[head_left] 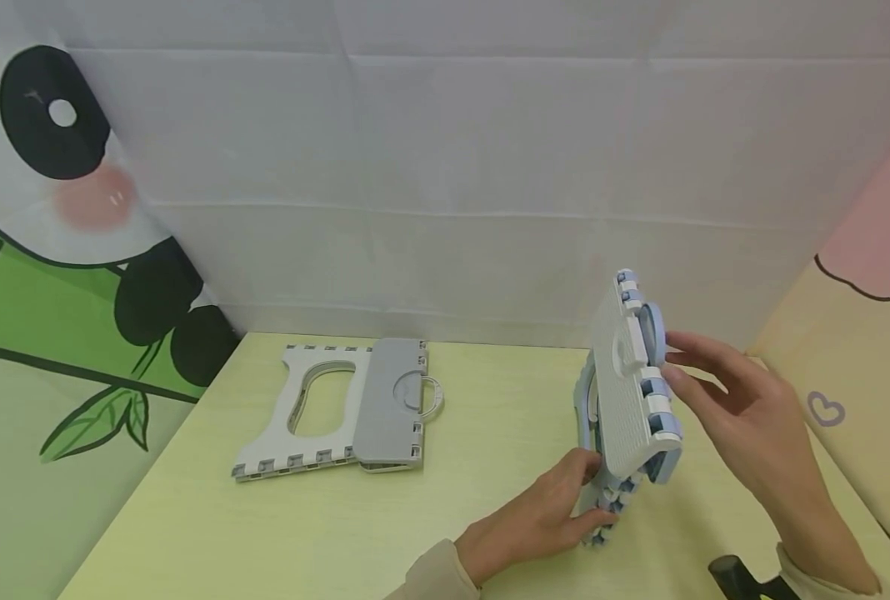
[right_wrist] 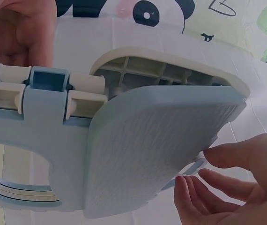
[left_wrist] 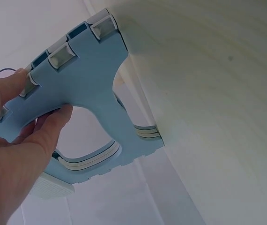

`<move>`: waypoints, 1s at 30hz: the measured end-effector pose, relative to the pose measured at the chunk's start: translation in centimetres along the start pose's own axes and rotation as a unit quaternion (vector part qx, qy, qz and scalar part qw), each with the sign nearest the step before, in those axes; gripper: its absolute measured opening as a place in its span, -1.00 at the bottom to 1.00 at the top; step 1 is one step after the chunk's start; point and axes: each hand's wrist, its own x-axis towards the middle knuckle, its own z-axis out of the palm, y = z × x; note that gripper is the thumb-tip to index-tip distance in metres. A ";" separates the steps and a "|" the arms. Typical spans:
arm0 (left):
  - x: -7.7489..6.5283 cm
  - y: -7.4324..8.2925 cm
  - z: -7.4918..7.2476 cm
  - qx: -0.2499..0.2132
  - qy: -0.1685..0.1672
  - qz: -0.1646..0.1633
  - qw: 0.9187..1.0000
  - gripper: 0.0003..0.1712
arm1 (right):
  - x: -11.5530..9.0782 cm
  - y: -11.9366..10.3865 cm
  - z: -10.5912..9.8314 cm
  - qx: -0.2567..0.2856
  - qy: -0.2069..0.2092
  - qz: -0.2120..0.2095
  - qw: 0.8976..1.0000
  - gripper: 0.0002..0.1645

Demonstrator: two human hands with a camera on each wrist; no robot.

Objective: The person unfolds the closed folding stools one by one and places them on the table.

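Blue-and-white plastic folding stool [head_left: 625, 400] held upright over right side of pale yellow tabletop [head_left: 505, 417]; blue leg panel [left_wrist: 89, 79] gripped by left hand [head_left: 531, 512], blue ring handle [head_left: 652, 333] pinched by right hand [head_left: 748, 417]. Grey-and-white plastic folding stool [head_left: 385, 417] laid flat at left.

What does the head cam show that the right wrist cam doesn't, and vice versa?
Head only: the grey-and-white folded stool lying on the table, plus a black object beside the right sleeve.

Right wrist only: the ribbed grid inside the white panel, and the textured face of the blue panel.

Both: the blue-and-white stool, the left hand gripping it, the right hand at its ring handle.
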 end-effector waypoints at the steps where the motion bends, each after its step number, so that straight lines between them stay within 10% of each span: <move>1: 0.0 0.0 0.0 0.000 -0.001 -0.002 1.000 -0.36 | -0.1 0.1 0.0 -0.001 0.001 0.003 1.000 -0.57; 30: 0.0 0.4 -0.3 -0.025 -0.004 -0.013 1.000 -0.36 | -3.8 4.0 -1.0 -0.100 -0.056 0.046 0.992 -0.54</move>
